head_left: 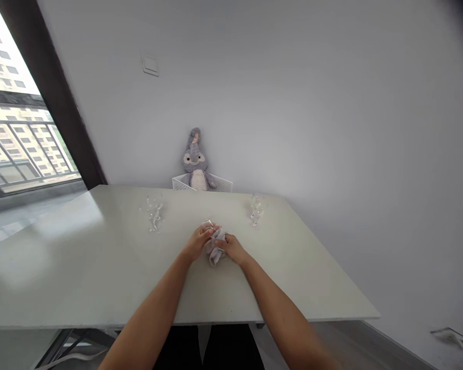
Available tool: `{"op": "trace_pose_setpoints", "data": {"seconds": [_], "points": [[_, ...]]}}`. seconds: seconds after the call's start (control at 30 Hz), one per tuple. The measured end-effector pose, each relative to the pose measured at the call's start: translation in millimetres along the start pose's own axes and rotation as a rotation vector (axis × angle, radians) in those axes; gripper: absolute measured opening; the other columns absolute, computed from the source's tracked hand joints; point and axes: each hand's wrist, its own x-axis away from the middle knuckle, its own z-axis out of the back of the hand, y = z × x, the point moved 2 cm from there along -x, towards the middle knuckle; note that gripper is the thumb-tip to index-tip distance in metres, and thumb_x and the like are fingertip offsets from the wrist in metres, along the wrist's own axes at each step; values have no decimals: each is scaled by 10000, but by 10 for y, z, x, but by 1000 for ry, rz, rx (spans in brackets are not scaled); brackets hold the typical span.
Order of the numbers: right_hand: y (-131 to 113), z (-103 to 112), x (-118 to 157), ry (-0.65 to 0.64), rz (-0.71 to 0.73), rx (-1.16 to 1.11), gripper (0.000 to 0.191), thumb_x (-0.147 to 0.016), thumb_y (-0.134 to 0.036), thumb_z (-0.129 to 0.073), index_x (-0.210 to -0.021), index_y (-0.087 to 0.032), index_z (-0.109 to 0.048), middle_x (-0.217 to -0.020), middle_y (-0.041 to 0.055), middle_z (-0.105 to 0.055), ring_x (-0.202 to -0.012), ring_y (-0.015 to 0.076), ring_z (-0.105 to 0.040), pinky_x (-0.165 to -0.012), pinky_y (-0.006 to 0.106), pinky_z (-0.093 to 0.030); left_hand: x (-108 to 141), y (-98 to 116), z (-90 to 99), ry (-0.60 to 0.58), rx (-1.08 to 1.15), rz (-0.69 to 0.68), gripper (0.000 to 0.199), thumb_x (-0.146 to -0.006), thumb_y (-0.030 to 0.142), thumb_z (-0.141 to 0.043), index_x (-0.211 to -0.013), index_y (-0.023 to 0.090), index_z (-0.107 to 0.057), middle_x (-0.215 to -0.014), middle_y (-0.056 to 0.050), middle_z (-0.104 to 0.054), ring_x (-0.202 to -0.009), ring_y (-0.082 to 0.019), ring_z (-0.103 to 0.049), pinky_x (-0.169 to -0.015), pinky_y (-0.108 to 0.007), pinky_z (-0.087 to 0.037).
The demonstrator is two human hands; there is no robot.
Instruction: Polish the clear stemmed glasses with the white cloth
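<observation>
Over the middle of the white table (111, 288), my left hand (198, 241) is closed around a small clear glass (208, 223), whose end shows past the fingertips. My right hand (233, 247) grips a crumpled light grey cloth (215, 253) and presses it against the glass. Part of the cloth hangs down below the fingers. Most of the glass is hidden by the hands and the cloth, so its full shape cannot be made out.
Clear stemmed glassware (154, 210) stands at the back left of the table, and a clear stemmed glass (256, 208) at the back right. Behind the far edge, a grey plush toy (195, 160) sits in a white basket (224, 186) by the wall. A window is on the left.
</observation>
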Motion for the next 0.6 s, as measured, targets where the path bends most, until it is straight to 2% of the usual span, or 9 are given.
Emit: {"op": "trace_pose_setpoints", "data": {"seconds": [0.1, 0.2, 0.27, 0.33, 0.47, 0.53, 0.6], "points": [[-62, -24, -5, 267, 107, 545, 255, -766, -383, -530, -781, -140, -606, -733, 67, -631, -673, 173, -557, -636, 280, -401, -47, -24, 25, 130, -10, -54, 423, -634, 347, -693, -980, 149, -551, -1039, -118, -634, -1034, -239, -545, -871, -346, -390], [-124, -41, 3, 400, 188, 883, 232, -791, -344, -504, -818, -151, -630, -824, 106, -647, -778, 202, -565, -705, 295, -392, -73, -26, -2, 164, 54, -116, 423, -627, 308, -704, -983, 145, -544, -1063, -121, -624, -1054, -233, -540, -911, -359, -379], [-139, -23, -10, 422, 235, 891, 220, -796, -326, -495, -839, -165, -639, -850, 96, -652, -797, 195, -563, -709, 283, -395, -77, -14, -23, 165, 96, -142, 412, -637, 288, -700, -989, 150, -536, -1094, -119, -608, -1071, -226, -532, -927, -360, -377], [-140, 54, -27, 483, 239, 798, 241, -809, -322, -458, -855, -172, -640, -841, 72, -657, -756, 175, -563, -672, 264, -405, -74, 9, -26, 175, 120, -139, 394, -647, 280, -694, -983, 162, -526, -1117, -114, -594, -1064, -221, -540, -929, -366, -383], [-170, 309, -5, 679, 146, 707, 435, -865, -375, -290, -835, -99, -625, -737, 92, -642, -647, 175, -540, -573, 268, -395, -65, 70, 7, 231, 153, -165, 372, -651, 299, -692, -950, 178, -505, -1132, -107, -576, -1010, -223, -575, -890, -394, -425], [-209, 350, 29, 660, 146, 738, 473, -875, -391, -255, -849, -89, -619, -739, 102, -638, -669, 182, -543, -587, 275, -393, -62, 83, 20, 283, 156, -205, 381, -646, 295, -698, -948, 184, -495, -1144, -106, -564, -994, -219, -584, -877, -397, -441], [-230, 274, 53, 551, 189, 778, 375, -845, -397, -364, -891, -126, -620, -821, 93, -645, -764, 192, -559, -669, 284, -402, -53, 74, 20, 341, 143, -233, 394, -645, 291, -699, -959, 188, -484, -1140, -107, -562, -977, -210, -592, -873, -394, -448]]}}
